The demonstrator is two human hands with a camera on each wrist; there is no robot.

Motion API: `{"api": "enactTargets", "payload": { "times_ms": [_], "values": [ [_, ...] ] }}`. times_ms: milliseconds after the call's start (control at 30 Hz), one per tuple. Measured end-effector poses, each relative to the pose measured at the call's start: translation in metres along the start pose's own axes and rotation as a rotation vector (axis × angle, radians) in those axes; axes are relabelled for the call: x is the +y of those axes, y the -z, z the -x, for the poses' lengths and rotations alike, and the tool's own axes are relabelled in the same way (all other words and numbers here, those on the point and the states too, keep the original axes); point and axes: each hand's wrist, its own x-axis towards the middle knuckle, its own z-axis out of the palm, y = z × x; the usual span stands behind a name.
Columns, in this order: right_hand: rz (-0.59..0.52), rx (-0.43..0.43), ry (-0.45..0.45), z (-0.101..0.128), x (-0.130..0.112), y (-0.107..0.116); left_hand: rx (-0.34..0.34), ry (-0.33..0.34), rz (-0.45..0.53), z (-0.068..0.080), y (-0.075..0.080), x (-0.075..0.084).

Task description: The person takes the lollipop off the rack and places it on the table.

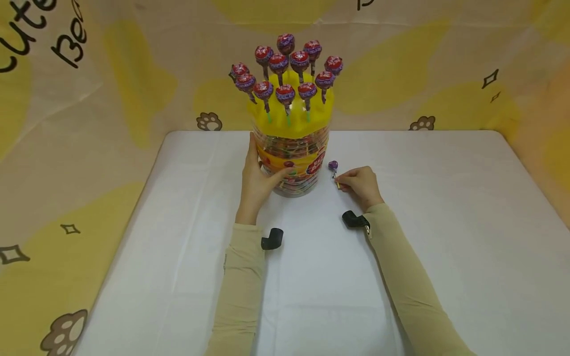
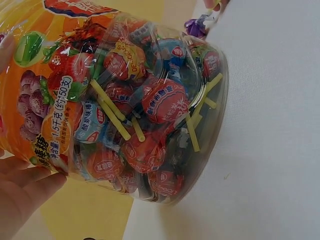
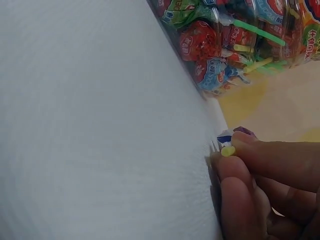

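Observation:
A large clear plastic jar (image 1: 291, 187) full of wrapped lollipops stands upright at the back of the table, its yellow lid (image 1: 294, 126) ringed with several red-and-purple lollipops (image 1: 285, 94) on sticks. My left hand (image 1: 258, 180) grips the jar's left side, thumb across the front label. To the right of the jar, my right hand (image 1: 361, 184) pinches the yellow stick (image 3: 228, 151) of a purple-wrapped lollipop (image 1: 333, 165) between thumb and forefinger, low at the table surface. In the left wrist view, that purple lollipop (image 2: 196, 27) shows beyond the jar's base.
A white cloth covers the table (image 1: 445, 247). Behind it and at the sides hangs a yellow-and-cream patterned backdrop (image 1: 392, 64). Small black cameras (image 1: 272, 239) are worn at both wrists, over beige sleeves (image 1: 238, 287).

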Motion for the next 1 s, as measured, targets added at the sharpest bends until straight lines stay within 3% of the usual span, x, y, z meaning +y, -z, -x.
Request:
{"api": "enactTargets", "payload": {
  "times_ms": [467,733,1000],
  "values": [
    [0.265,0.041,0.074,0.004,-0.003,0.0023,0.003,0.008,-0.015,0.0004,0.0013,-0.0017],
    [0.275,0.067,0.094,0.0049,-0.0026,0.0049,-0.001,0.005,-0.016,0.0001,0.0009,-0.0021],
    [0.182,0.077,0.087,0.0034,-0.0021,0.0068,0.0,0.004,-0.002,-0.0005,-0.0004,-0.0016]
  ]
}}
